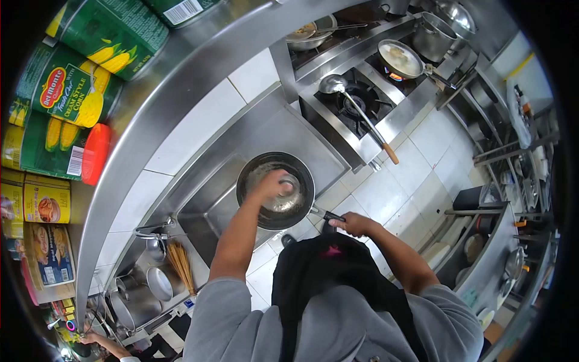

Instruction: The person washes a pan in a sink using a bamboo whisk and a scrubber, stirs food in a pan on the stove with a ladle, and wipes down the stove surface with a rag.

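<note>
A dark round frying pan (246,196) with wet, whitish suds inside is held over the front edge of the steel sink (217,175). My right hand (354,224) is wrapped round its black handle (330,215). Inside the pan, my left hand (274,186) is closed and presses toward the bottom. Under its fingers is a shiny, roundish thing (291,186), blurred, whose kind I cannot make out.
A ladle (362,114) with a wooden handle lies across the stove burner. Farther back, another pan (399,59) stands over a flame beside a steel pot (433,37). Cans (63,84) line the shelf at left. Another person's arm (105,342) shows at lower left.
</note>
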`<action>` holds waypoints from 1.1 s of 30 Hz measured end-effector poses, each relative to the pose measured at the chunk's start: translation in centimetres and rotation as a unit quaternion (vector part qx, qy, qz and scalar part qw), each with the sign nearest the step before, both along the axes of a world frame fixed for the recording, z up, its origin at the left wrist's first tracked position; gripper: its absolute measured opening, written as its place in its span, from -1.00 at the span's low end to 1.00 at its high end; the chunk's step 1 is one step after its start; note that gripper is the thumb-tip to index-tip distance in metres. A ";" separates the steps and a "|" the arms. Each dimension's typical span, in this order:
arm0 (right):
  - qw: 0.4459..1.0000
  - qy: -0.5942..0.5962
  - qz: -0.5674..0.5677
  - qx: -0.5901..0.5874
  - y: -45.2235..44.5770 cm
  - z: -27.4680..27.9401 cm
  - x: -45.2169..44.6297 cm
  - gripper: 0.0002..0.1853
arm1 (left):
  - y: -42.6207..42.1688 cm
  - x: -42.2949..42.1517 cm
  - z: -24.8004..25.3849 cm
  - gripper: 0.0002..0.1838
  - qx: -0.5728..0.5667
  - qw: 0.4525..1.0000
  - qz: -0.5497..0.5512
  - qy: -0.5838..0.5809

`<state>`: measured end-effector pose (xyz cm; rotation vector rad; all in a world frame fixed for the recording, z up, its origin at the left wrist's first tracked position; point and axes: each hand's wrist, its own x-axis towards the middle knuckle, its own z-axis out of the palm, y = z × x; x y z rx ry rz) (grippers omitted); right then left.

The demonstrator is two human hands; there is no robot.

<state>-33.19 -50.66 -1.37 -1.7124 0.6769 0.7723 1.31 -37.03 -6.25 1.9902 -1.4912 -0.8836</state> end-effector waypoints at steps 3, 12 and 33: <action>0.978 -0.071 0.009 -0.195 -0.5 -1.4 -0.2 -0.03 | 0.2 2.9 4.5 -0.47 0.008 0.975 0.216 0.052; 0.963 0.010 0.015 -0.269 -0.3 3.0 1.3 -0.03 | 1.4 5.3 3.9 -0.46 0.083 0.990 0.115 0.022; 0.934 -0.001 0.007 -0.358 3.4 4.1 2.4 0.00 | -1.0 7.7 4.1 -0.46 0.240 0.897 -0.294 -0.227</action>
